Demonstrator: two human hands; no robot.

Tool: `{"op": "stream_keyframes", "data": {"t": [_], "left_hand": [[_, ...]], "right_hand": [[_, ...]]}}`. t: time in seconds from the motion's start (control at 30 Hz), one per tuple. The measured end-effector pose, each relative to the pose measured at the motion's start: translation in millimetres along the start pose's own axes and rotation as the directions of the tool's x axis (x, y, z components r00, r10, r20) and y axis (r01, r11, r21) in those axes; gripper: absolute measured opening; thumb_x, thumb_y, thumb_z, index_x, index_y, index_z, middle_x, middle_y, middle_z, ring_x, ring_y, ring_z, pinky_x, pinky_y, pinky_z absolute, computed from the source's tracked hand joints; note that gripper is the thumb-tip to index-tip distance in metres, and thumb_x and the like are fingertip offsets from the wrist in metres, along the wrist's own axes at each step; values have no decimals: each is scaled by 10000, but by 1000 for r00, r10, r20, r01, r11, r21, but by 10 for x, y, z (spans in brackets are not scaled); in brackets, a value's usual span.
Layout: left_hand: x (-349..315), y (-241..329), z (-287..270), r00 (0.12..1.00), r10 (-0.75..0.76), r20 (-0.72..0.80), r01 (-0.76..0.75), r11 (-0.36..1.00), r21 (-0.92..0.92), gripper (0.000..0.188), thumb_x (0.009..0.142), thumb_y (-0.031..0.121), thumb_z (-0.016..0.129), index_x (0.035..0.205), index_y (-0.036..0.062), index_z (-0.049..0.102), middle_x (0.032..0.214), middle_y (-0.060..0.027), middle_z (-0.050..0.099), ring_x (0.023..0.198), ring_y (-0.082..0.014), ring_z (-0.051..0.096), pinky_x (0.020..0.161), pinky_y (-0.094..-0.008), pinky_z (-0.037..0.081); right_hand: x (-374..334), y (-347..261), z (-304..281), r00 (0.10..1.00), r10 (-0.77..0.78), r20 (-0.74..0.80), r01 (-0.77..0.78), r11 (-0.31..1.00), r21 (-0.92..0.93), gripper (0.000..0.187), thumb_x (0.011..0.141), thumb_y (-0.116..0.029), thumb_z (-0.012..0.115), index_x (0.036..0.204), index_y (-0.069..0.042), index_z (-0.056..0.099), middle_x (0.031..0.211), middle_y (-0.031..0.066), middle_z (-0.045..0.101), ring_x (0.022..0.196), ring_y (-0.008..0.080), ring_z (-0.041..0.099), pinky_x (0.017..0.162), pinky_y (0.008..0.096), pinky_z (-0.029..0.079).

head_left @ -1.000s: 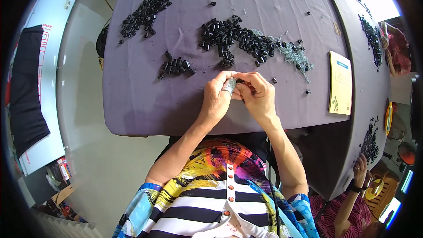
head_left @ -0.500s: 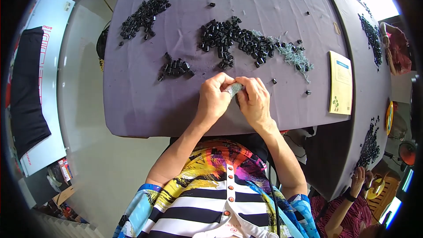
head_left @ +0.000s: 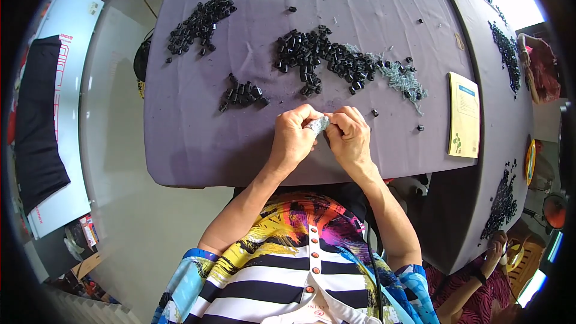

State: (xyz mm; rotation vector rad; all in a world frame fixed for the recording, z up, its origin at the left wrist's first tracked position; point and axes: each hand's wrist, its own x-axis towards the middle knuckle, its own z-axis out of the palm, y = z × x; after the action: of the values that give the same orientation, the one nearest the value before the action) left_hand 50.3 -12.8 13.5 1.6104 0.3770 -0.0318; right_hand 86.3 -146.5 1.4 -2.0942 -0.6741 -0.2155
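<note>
My left hand [head_left: 293,137] and my right hand [head_left: 350,141] meet over the near part of the table, fingertips pinched close together. A light grey, speckled piece [head_left: 318,125] shows at my left fingers; I cannot tell whether it is a finger covering or something held. Whatever sits between the fingertips is too small or hidden to name. Just beyond my left hand lies a small group of short black cylindrical parts [head_left: 243,94]. A larger heap of such black parts [head_left: 306,54] lies farther off, beside a pile of small clear slivers [head_left: 403,78].
Another black heap [head_left: 201,24] lies at the far left of the purple-grey cloth-covered table [head_left: 198,144]. A yellow booklet [head_left: 464,114] rests near the right edge. On the adjoining table are more black parts [head_left: 501,207], where a co-worker's hand [head_left: 495,249] reaches in.
My hands stay together, with small shifts of the fingers. The co-worker's hand at lower right has moved slightly. The table scene has shifted a little in view.
</note>
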Motion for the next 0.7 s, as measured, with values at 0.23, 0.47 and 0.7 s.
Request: {"op": "stream_keyframes", "data": {"t": [0.23, 0.47, 0.7], "left_hand": [[28, 4, -3, 999, -28, 30, 28, 999, -17, 64, 843, -31, 579, 826, 7, 627, 634, -22, 604, 482, -62, 552, 404, -231, 454], [51, 36, -39, 996, -54, 77, 53, 999, 10, 135, 842, -77, 533, 830, 15, 632, 682, -8, 616, 518, -45, 555, 412, -204, 466], [12, -1, -11, 998, -13, 64, 6, 995, 99, 144, 831, -87, 524, 828, 16, 624, 690, -2, 613, 532, -42, 560, 423, -203, 471]], "right_hand": [[48, 0, -39, 995, 61, 76, -61, 998, 6, 109, 674, 35, 627, 761, -32, 626, 688, 87, 547, 663, 287, 534, 599, 372, 447], [80, -5, -48, 991, 91, 102, -90, 996, -15, 128, 673, 28, 674, 683, -20, 555, 656, 93, 539, 644, 286, 549, 571, 374, 439], [53, -12, -55, 985, 95, 145, -79, 990, -113, 107, 673, 17, 639, 766, -34, 631, 712, 95, 560, 716, 299, 568, 637, 391, 476]]}}
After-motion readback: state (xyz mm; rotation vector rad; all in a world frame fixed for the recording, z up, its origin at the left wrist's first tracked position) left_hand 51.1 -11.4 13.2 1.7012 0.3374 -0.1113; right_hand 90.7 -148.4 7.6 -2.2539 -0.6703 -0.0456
